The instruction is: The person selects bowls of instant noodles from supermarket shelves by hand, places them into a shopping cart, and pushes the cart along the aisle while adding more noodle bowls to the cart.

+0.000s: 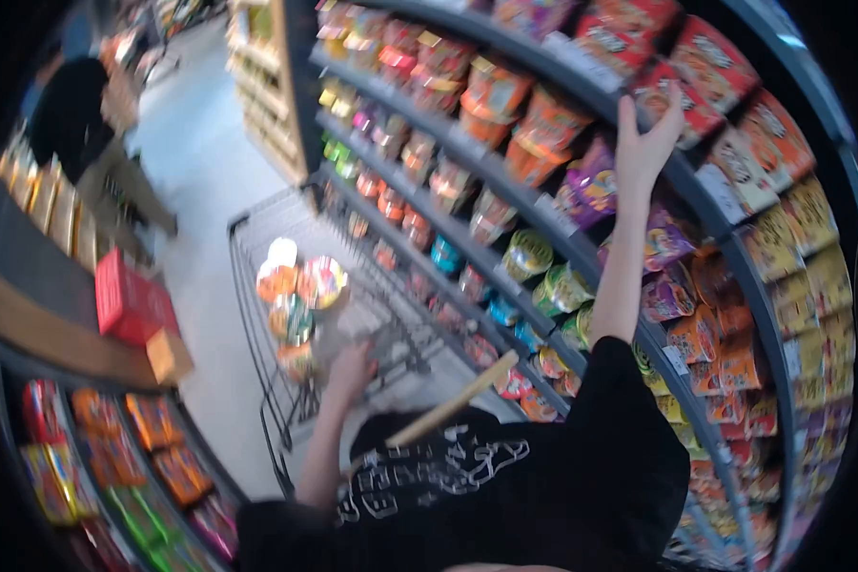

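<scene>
My right hand (pixel 650 138) is raised to an upper shelf (pixel 582 71), its thumb and fingers spread at the shelf edge, beside red noodle packs (pixel 677 100). Nothing shows in its grasp. Lower down, my left hand (pixel 353 370) hangs over a wire shopping cart (pixel 248 329); motion blurs its fingers, and whether it holds anything cannot be made out. Several round tubs and bowls (pixel 300 286) lie in the cart, near this hand. The cart's light-coloured handle bar (pixel 453 398) crosses in front of my black shirt.
Shelves of cups, bags and packets (pixel 534 257) run along the right. At the left stand a person in dark clothes (pixel 71 119), a red box (pixel 133 296) and a small brown box (pixel 169 357). Another rack of bright packets (pixel 114 458) fills the lower left.
</scene>
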The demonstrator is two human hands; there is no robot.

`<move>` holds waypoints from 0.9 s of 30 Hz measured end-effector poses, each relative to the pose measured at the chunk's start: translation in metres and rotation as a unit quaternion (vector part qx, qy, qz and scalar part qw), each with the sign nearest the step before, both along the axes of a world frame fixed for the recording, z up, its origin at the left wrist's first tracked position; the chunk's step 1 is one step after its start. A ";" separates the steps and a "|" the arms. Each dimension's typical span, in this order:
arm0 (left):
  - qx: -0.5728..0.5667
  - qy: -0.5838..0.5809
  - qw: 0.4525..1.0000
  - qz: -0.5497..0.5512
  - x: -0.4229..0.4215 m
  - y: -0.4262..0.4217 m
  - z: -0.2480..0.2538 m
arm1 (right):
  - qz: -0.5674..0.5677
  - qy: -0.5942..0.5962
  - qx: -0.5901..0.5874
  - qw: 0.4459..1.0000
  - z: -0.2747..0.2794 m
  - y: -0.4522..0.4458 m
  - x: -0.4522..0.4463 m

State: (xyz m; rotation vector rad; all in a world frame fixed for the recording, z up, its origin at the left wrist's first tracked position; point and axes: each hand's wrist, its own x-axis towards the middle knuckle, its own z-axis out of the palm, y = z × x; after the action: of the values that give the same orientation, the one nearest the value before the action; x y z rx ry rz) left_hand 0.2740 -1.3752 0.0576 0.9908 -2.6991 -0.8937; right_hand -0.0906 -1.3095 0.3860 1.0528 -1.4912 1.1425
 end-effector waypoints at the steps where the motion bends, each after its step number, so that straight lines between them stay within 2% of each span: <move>1: -0.021 -0.068 0.997 0.012 0.003 0.006 -0.016 | 0.084 -0.031 0.064 0.994 -0.032 -0.014 0.029; 2: 0.040 -0.104 0.994 -0.011 0.007 0.000 -0.051 | 0.166 -0.063 0.123 0.976 -0.067 -0.028 0.058; 3: 0.108 -0.108 0.988 -0.016 0.007 -0.004 -0.056 | 0.261 -0.151 0.179 0.936 -0.108 -0.041 0.094; 4: 0.131 -0.070 0.989 0.013 0.008 -0.003 -0.054 | 0.258 -0.124 0.294 0.912 -0.154 -0.054 0.110; 5: 0.118 -0.061 0.991 0.005 0.010 -0.004 -0.058 | 0.381 -0.196 0.336 0.839 -0.181 -0.056 0.149; 6: 0.140 -0.105 0.984 0.022 0.009 -0.003 -0.038 | 0.390 -0.134 0.456 0.789 -0.224 -0.062 0.164; 7: 0.115 -0.117 0.986 0.018 0.012 -0.005 -0.034 | 0.424 -0.143 0.507 0.737 -0.255 -0.060 0.188; 10: 0.095 -0.050 0.994 0.026 0.029 -0.024 -0.059 | 0.470 -0.147 0.645 0.585 -0.329 -0.043 0.243; 12: 0.122 -0.085 0.985 0.081 0.044 -0.040 -0.049 | 0.496 -0.291 0.651 0.494 -0.350 -0.025 0.260; 13: 0.149 -0.113 0.975 0.124 0.051 -0.046 -0.047 | 0.415 -0.298 0.758 0.406 -0.330 -0.032 0.261; 14: 0.147 -0.080 0.971 0.169 0.061 -0.052 -0.054 | 0.420 -0.300 0.759 0.397 -0.332 -0.031 0.259; 16: 0.137 -0.057 0.947 0.286 0.076 -0.057 -0.073 | 0.440 -0.217 0.745 0.452 -0.335 -0.030 0.256; 19: 0.198 -0.103 0.923 0.314 0.101 -0.063 -0.125 | 0.462 -0.223 0.765 0.389 -0.355 -0.035 0.253; 20: 0.263 -0.139 0.905 0.303 0.107 -0.069 -0.120 | 0.480 -0.235 0.766 0.359 -0.360 -0.031 0.256; 22: 0.321 -0.050 0.895 0.307 0.109 -0.075 -0.114 | 0.479 -0.247 0.763 0.357 -0.364 -0.027 0.259; 23: 0.319 -0.046 0.878 0.355 0.110 -0.078 -0.109 | 0.485 -0.245 0.762 0.353 -0.363 -0.027 0.259; 24: 0.318 -0.051 0.880 0.350 0.114 -0.084 -0.134 | 0.489 -0.242 0.760 0.352 -0.361 -0.028 0.257; 25: 0.276 -0.065 0.889 0.360 0.123 -0.090 -0.186 | 0.486 -0.233 0.763 0.357 -0.360 -0.027 0.257; 26: 0.233 -0.076 0.897 0.367 0.113 -0.094 -0.181 | 0.482 -0.240 0.760 0.363 -0.360 -0.027 0.257; 27: 0.179 -0.171 0.881 0.404 0.100 -0.090 -0.178 | 0.482 -0.243 0.765 0.351 -0.360 -0.027 0.258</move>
State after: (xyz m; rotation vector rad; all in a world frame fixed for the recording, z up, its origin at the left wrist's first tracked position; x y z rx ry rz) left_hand 0.3744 -1.4655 -0.1208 2.2900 -1.9691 -1.0867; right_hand 0.1671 -1.3362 0.0265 3.5151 -2.4237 0.1566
